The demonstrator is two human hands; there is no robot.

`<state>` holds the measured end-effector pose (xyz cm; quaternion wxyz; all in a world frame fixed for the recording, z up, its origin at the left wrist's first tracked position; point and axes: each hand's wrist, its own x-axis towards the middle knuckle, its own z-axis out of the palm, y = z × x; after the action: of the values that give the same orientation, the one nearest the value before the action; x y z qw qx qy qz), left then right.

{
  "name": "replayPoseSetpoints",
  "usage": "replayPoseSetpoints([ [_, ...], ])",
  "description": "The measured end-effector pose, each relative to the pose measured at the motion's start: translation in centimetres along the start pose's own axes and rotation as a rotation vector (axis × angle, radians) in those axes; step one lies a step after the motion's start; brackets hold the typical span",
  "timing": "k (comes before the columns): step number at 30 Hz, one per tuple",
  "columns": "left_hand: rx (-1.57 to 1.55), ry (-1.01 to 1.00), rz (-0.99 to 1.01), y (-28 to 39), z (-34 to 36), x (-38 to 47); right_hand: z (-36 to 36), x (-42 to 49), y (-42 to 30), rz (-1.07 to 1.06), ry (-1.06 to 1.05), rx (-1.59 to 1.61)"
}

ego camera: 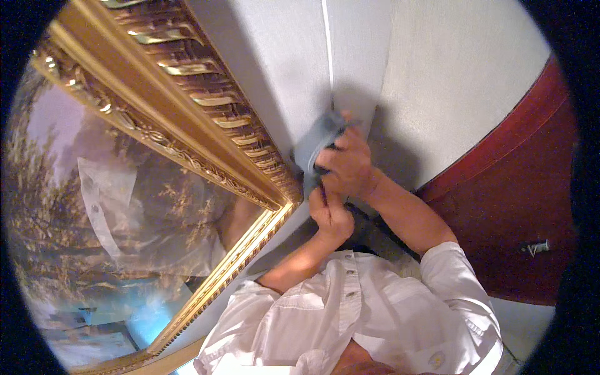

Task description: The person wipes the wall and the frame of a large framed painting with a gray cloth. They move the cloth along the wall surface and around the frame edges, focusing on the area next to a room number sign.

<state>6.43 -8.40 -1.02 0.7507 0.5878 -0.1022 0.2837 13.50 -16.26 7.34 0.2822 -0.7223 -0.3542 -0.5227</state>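
Note:
A blue-grey cloth [315,140], partly blurred, is bunched in my two hands close to a pale wall. My right hand [349,161] grips its upper right part, with the fingers curled into the folds. Just below, my left hand [332,216] pinches the lower end of the cloth between thumb and fingers. The fingertips of both hands are partly hidden by the fabric. Left of the cloth, close to it, is the corner of an ornate gilded picture frame [187,101]. Inside that frame is a landscape painting [154,197] with a glossy surface that reflects a white shirt.
A pale wall [436,70] with a thin bright vertical line [328,42] rises behind my hands. To the right stands a dark red door [506,201] with a metal handle [536,247]. The frame's carved edge juts out close to my left forearm.

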Motion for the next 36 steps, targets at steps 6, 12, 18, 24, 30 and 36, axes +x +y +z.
replayPoseSetpoints([
  [6, 0.106, 0.070, 0.137, 2.9, 2.0, 2.5, -1.0, 4.5, 0.5, -0.074, 0.028, 0.145],
  [12, -0.219, 0.012, 0.072, 10.6, 6.3, 8.1, -2.6, 16.0, 3.8, -0.211, 0.386, -0.102],
  [18, -0.189, -0.648, 0.379, 18.4, 3.9, 6.7, -2.0, 16.3, 4.5, 0.048, 0.623, -0.129],
  [24, -0.864, -1.033, 0.570, 22.5, 5.9, 4.4, -0.5, 14.2, 1.8, -0.325, 0.374, -0.041],
  [30, -1.055, -0.517, 0.535, 24.2, 9.6, 1.9, -2.3, 21.7, 6.5, -0.335, 0.556, -0.151],
  [36, -0.877, -0.895, 0.490, 22.9, 5.4, 4.2, -3.2, 17.4, 9.1, -0.011, 0.614, -0.237],
])
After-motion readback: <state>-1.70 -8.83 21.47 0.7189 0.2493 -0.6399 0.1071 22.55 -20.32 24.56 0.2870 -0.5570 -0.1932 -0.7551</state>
